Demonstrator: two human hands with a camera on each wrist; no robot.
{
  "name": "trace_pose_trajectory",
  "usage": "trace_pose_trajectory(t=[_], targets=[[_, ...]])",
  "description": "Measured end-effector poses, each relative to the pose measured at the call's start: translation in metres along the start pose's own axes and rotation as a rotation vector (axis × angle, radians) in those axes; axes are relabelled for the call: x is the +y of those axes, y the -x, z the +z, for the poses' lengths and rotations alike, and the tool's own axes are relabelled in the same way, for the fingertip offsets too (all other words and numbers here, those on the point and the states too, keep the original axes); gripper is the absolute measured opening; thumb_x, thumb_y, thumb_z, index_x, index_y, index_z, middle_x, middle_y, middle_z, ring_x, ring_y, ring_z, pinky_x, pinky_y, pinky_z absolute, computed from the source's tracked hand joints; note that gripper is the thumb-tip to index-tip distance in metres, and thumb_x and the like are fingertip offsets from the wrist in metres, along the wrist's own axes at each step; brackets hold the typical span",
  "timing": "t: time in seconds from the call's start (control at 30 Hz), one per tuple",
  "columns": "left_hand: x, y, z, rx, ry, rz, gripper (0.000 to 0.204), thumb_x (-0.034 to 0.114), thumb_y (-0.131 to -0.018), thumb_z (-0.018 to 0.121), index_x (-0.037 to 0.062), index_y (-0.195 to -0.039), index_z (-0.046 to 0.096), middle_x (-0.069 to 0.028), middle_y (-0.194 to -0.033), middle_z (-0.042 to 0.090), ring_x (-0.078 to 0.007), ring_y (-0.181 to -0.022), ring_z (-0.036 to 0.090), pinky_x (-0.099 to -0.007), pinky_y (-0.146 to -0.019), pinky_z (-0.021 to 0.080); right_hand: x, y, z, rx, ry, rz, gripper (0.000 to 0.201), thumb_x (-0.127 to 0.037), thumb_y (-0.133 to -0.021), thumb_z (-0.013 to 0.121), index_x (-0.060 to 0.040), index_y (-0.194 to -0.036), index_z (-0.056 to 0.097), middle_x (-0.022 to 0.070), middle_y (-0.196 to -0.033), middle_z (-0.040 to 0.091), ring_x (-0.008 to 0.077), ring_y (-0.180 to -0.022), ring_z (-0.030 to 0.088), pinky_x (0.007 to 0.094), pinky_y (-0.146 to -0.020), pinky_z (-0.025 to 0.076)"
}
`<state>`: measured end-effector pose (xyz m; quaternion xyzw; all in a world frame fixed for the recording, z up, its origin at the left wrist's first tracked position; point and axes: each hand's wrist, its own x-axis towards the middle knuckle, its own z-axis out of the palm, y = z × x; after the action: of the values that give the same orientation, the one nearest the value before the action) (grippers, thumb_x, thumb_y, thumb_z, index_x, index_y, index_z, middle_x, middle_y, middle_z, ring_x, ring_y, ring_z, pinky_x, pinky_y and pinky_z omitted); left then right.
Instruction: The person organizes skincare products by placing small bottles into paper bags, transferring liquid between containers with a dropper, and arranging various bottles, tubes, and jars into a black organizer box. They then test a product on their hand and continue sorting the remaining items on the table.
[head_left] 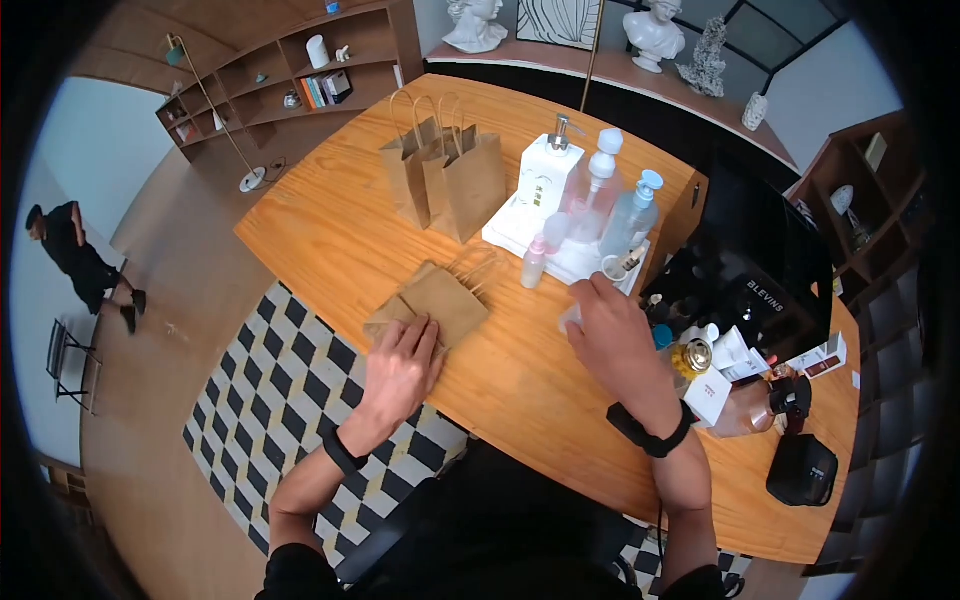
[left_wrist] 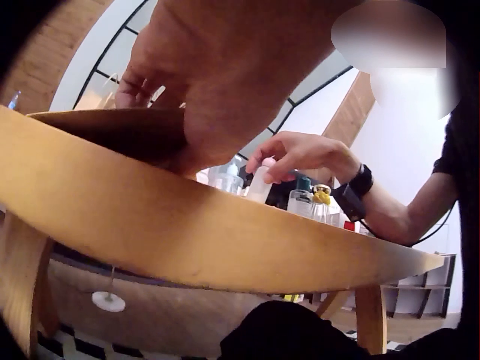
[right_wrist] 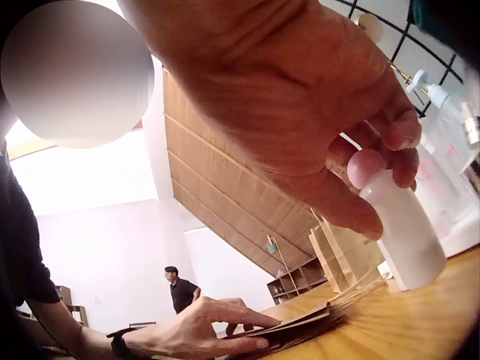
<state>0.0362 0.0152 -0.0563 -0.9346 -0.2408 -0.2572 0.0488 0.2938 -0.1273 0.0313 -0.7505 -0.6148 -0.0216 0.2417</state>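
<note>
A folded brown paper bag (head_left: pixel 440 305) lies flat near the table's front edge, its twisted handles pointing toward the bottles. My left hand (head_left: pixel 400 370) rests on the bag's near end, fingers stretched across the paper. To the right, my right hand (head_left: pixel 620 340) is over the table. Its thumb and fingers pinch a small whitish bottle (right_wrist: pixel 409 240) around the pink round cap (right_wrist: pixel 366 169). From the head camera that bottle is mostly hidden under the hand. Another small pink-capped bottle (head_left: pixel 534 265) stands just beyond it.
Upright brown paper bags (head_left: pixel 465 185) stand at the back left. A white tray (head_left: pixel 510 232) carries pump bottles, including a white dispenser (head_left: pixel 547 175). Several cosmetics, a yellow-filled jar (head_left: pixel 692 357) and a black case (head_left: pixel 802 470) crowd the right side. A person (head_left: pixel 75 255) is at far left.
</note>
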Motion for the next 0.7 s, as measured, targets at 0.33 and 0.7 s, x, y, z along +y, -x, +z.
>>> trace_pose_trajectory(t=[0.33, 0.7], targets=[[-0.026, -0.006, -0.006, -0.21, 0.129, -0.212, 0.107, 0.052, -0.074, 0.089, 0.0067, -0.159, 0.043, -0.0269, -0.165, 0.035, -0.0479, -0.148, 0.038, -0.0567, -0.123, 0.034, 0.004, -0.009, 0.018, 0.109, 0.001, 0.018, 0.021, 0.008, -0.087, 0.063, 0.0066, -0.107, 0.059, 0.0244, -0.101, 0.062, 0.0447, -0.102, 0.064, 0.052, -0.086, 0.054], [-0.022, -0.01, 0.008, -0.127, 0.012, -0.337, 0.092, 0.055, -0.079, 0.084, 0.0017, -0.148, 0.057, -0.0252, -0.157, 0.044, -0.0446, -0.137, 0.046, -0.0543, -0.12, 0.035, 0.012, -0.015, 0.038, 0.148, 0.006, 0.018, 0.034, 0.012, -0.086, 0.06, 0.0065, -0.119, 0.059, 0.0239, -0.107, 0.063, 0.0433, -0.104, 0.063, 0.0508, -0.088, 0.054]])
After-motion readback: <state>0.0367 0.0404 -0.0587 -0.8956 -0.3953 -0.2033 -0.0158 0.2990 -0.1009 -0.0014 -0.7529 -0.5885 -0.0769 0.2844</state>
